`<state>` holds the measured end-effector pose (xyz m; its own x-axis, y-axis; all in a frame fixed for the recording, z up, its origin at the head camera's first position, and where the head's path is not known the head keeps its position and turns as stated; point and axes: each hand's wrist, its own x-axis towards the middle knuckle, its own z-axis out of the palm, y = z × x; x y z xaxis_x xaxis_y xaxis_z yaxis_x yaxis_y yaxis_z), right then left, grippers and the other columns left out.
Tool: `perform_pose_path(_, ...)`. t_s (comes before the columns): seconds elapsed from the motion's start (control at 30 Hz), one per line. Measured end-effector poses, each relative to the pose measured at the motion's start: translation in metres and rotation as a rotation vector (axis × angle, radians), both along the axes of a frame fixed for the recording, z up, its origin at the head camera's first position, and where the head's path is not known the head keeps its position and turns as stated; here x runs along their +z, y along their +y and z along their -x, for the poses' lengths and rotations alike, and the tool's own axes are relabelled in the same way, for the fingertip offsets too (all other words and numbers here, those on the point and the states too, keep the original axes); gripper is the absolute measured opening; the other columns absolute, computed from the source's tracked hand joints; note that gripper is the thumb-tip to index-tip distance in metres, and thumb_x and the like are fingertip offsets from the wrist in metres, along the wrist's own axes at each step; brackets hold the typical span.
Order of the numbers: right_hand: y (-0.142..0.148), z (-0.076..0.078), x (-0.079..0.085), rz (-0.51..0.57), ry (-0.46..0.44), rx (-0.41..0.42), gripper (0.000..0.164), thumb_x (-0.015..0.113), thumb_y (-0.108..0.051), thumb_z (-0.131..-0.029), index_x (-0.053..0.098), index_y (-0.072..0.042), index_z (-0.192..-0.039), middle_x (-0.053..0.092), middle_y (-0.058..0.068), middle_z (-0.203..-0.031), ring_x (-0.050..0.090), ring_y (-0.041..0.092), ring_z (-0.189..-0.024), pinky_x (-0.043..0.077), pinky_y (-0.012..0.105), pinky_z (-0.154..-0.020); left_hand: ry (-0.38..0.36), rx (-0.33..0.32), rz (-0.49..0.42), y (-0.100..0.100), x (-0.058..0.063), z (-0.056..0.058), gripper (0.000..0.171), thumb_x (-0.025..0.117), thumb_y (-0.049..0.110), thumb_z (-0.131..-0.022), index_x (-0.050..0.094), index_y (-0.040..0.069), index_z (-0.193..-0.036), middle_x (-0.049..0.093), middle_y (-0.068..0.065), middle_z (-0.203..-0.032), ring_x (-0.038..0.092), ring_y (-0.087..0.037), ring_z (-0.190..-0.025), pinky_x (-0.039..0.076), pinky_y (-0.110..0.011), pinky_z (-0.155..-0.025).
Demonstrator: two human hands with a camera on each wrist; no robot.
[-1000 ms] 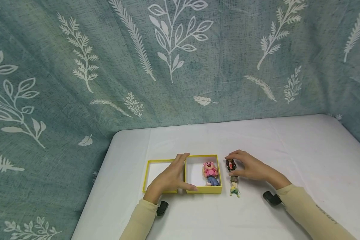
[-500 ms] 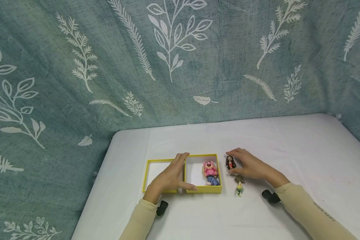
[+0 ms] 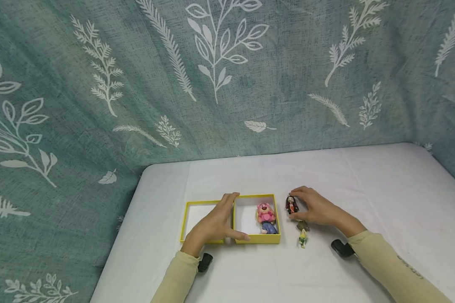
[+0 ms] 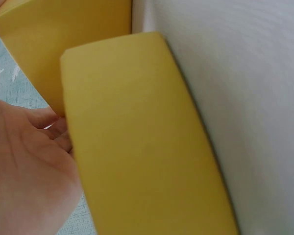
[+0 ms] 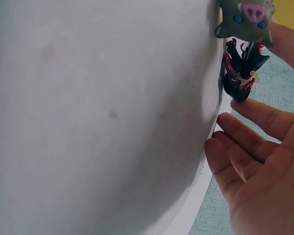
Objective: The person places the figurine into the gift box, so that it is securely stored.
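My left hand spans the left side of a yellow box, thumb on the near wall and fingertips at the far edge. In the left wrist view, part of that hand shows behind yellow walls. Inside the box lies a pink bear figurine with a blue lower part. Right of the box, my right hand pinches a small long-haired figurine in black and red between thumb and forefinger. Just nearer lies a boar-headed figurine, its grey head large in the right wrist view.
A shallow yellow-rimmed box lid, white inside, adjoins the box on its left, partly behind my left hand. All stands on a white-covered table. A patterned green-blue curtain hangs behind and at the sides.
The boar-headed figurine has shifted right, away from the long-haired one. The long-haired figurine shows more between my right thumb and forefinger, and that hand moved slightly. My left hand stays put.
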<state>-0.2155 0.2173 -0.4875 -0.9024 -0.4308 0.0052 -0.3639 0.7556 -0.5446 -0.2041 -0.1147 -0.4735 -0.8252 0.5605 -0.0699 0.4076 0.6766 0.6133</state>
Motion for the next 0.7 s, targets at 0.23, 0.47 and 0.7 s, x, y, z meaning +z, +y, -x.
perform_pose_path(0.23, 0.0005, 0.0009, -0.0013, -0.008, 0.008, 0.001, 0.074, 0.080, -0.040, -0.080, 0.054, 0.006, -0.133, 0.051, 0.024, -0.135, 0.046, 0.045, -0.128, 0.040, 0.060, -0.104, -0.011, 0.003, -0.003, -0.0001, -0.0003, -0.0001, 0.125, 0.084, 0.065, -0.060, 0.016, 0.022, -0.155, 0.029, -0.002, -0.153, 0.037, -0.021, -0.140, 0.040, -0.043, -0.111)
perform_pose_path(0.47, 0.0006, 0.0022, -0.0007, -0.017, 0.031, -0.006, 0.072, 0.082, -0.041, -0.078, 0.058, 0.002, -0.130, 0.053, 0.020, -0.134, 0.048, 0.042, -0.127, 0.041, 0.059, -0.103, -0.014, 0.006, -0.001, 0.0001, -0.0001, 0.0006, 0.126, 0.084, 0.065, -0.060, 0.017, 0.018, -0.155, 0.030, -0.002, -0.153, 0.038, -0.021, -0.139, 0.040, -0.043, -0.111)
perform_pose_path(0.7, 0.0019, 0.0042, 0.0036, -0.001, 0.080, 0.010, 0.069, 0.081, -0.039, -0.079, 0.059, 0.002, -0.130, 0.054, 0.020, -0.134, 0.048, 0.042, -0.127, 0.041, 0.059, -0.103, -0.021, 0.008, -0.005, 0.0007, 0.0004, -0.0001, 0.126, 0.085, 0.063, -0.060, 0.017, 0.018, -0.155, 0.029, -0.001, -0.153, 0.037, -0.021, -0.140, 0.040, -0.044, -0.111)
